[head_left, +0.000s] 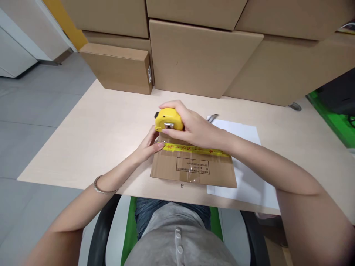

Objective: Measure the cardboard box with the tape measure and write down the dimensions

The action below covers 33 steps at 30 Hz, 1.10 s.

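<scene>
A yellow tape measure point(173, 117) is gripped in my right hand point(191, 123), fingers over its top and thumb along its lower side. It is held above the far left part of a small brown cardboard box point(166, 166). Yellow tape with red print point(185, 148) runs across the box, and a black printed label point(193, 166) faces up below it. My left hand point(149, 146) holds the box's left edge, thumb on top by the tape's end; its other fingers are partly hidden. Whether any blade is drawn out of the tape measure I cannot tell.
White paper point(246, 170) lies partly under the box's right side. A dark, pointed object point(213, 118) sits at the paper's far edge. Large cardboard boxes point(194, 59) stand along the table's back, with a smaller carton point(119, 70) at left. Chair armrests flank my lap.
</scene>
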Each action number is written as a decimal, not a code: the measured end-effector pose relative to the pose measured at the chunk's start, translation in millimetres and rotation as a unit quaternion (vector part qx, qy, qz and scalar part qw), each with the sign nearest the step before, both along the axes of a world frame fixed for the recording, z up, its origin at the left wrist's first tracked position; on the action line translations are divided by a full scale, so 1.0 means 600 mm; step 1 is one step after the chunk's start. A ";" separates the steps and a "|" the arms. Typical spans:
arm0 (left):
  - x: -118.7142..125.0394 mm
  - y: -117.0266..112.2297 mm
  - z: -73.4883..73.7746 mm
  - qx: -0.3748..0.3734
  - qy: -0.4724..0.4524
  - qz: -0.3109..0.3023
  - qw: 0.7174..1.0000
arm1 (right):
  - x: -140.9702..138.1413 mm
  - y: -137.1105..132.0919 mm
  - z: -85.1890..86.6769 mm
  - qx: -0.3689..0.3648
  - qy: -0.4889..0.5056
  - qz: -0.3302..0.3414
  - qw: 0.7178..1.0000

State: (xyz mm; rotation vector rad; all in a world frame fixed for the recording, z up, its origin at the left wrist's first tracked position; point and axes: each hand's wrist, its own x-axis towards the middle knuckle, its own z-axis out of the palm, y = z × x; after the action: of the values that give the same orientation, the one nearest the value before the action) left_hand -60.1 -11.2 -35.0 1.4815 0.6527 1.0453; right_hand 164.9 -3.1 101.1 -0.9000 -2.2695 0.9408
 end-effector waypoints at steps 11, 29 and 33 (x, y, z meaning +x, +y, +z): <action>-0.008 0.003 0.000 0.028 0.018 -0.009 0.999 | 0.073 0.002 -0.021 0.020 -0.030 0.005 0.999; -0.015 0.009 0.013 0.161 0.111 0.013 0.981 | 0.313 -0.111 -0.071 -0.044 0.000 -0.253 0.967; -0.015 0.010 0.012 0.182 0.120 0.020 0.976 | 0.310 -0.109 -0.085 -0.017 0.018 -0.241 0.970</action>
State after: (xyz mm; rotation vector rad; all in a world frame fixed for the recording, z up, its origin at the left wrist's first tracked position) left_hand -69.2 -5.1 -27.8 1.9418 0.6867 1.0658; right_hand 351.1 -68.7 50.4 -1.3571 -1.8747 0.7641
